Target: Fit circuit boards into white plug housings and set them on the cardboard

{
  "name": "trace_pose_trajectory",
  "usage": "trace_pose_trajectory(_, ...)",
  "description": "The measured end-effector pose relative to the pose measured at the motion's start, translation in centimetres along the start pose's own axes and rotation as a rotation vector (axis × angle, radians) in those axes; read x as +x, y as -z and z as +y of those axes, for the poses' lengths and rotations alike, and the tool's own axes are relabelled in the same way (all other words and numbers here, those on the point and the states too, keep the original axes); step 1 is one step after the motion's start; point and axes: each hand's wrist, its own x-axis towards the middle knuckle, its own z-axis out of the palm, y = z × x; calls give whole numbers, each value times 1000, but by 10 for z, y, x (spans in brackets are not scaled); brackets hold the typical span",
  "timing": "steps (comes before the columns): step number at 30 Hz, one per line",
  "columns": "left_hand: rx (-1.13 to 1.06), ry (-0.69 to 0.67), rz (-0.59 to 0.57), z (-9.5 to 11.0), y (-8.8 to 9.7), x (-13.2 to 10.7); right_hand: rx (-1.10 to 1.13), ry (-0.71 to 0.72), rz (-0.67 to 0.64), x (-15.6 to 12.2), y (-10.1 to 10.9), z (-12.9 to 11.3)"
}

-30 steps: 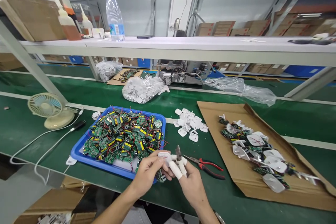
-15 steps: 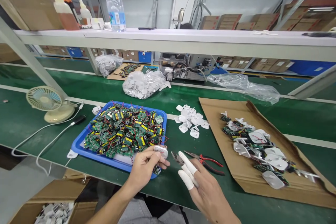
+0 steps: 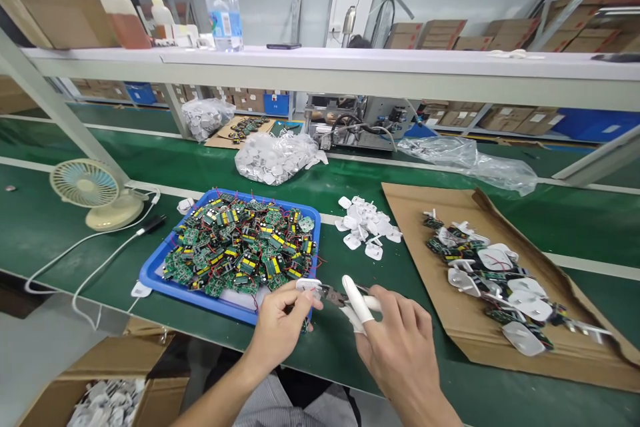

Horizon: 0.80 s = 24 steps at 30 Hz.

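Observation:
My left hand (image 3: 280,323) pinches a small white plug piece (image 3: 309,285) just in front of the near rim of the blue tray (image 3: 150,273), which is heaped with green circuit boards (image 3: 240,250). My right hand (image 3: 397,340), with white finger cots on two fingers, is closed over the handles of the red-handled pliers (image 3: 331,295). The handles are hidden under the hand. The pliers' jaws point left and almost touch the white piece.
A pile of white plug covers (image 3: 365,228) lies right of the tray. A cardboard sheet (image 3: 415,210) holds several plug-and-board pieces (image 3: 493,277). A small fan (image 3: 93,190) with cables stands at left, bags of white parts (image 3: 275,157) behind, a shelf (image 3: 350,70) overhead, and a carton (image 3: 110,400) below the bench.
My right hand was spread open above the pliers; it has dropped onto them and closed on the handles. My left hand has kept the white piece near the tray's rim.

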Motion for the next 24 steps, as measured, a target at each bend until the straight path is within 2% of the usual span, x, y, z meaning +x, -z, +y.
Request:
trace_pose_trajectory(6,82,35,-30,-8,-1,-4,-63,63,-2,6,4,-5)
trace_pose_trajectory(11,200,-125,-12,-14,5,-2,-60,87,-19,8,5,-3)
trace_pose_trajectory(16,241,-218,-41,-16,11,-2,46,53,-51,3,-2,2)
trace_pose_trajectory(24,303,-221,-70,-9,12,-11,257,24,-148,-13,-14,10)
